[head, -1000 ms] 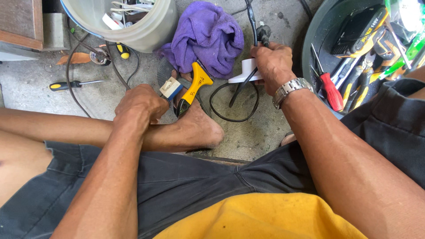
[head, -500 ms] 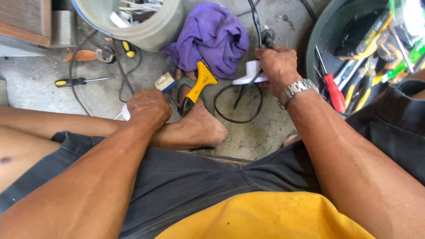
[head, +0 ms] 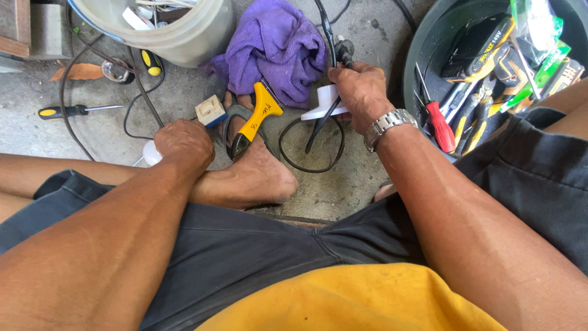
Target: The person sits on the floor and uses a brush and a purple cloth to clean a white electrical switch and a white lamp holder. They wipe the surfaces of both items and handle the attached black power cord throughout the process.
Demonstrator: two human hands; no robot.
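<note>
While our right hand (head: 361, 92) pinched the black cable (head: 323, 119) against the white fitting (head: 320, 105) at one o'clock, our left hand (head: 182, 144), fingers curled shut, covered a white part (head: 150, 153) at ten, so joining them seemingly called for steadier alignment.

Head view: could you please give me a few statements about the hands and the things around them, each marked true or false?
1. The right hand grips a white plastic part and a black cable. True.
2. The left hand holds the red-handled screwdriver. False: it lies in the dark tub.
3. A purple cloth lies on the floor. True.
4. The right wrist is bare. False: it wears a metal wristwatch.
5. The yellow-handled tool lies beside the foot. True.
</note>
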